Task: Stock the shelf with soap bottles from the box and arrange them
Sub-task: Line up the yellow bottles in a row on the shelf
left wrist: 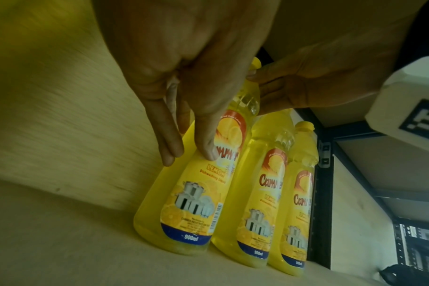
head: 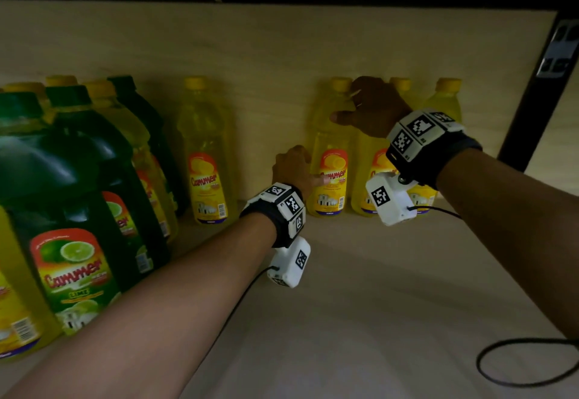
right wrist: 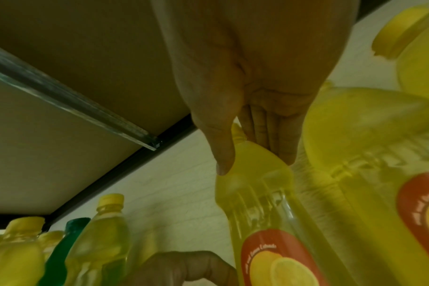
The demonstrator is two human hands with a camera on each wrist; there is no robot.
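Observation:
A yellow lemon soap bottle (head: pixel 329 154) (left wrist: pixel 189 209) (right wrist: pixel 269 212) stands upright at the back of the wooden shelf (head: pixel 376 289). My left hand (head: pixel 297 170) (left wrist: pixel 189 154) holds its body low down, thumb on the label and fingers along its left side. My right hand (head: pixel 366 107) (right wrist: pixel 255 160) pinches the bottle's neck just below the cap, thumb on one side and fingers on the other. Two more yellow bottles (head: pixel 372 173) (left wrist: pixel 260 203) stand close against its right, partly hidden by my right wrist.
A lone yellow bottle (head: pixel 206 154) stands further left with a gap between. Large green and yellow jugs (head: pixel 72 210) crowd the shelf's left side. A black upright post (head: pixel 532 94) bounds the right end. A cable (head: pixel 517 364) loops over the front board.

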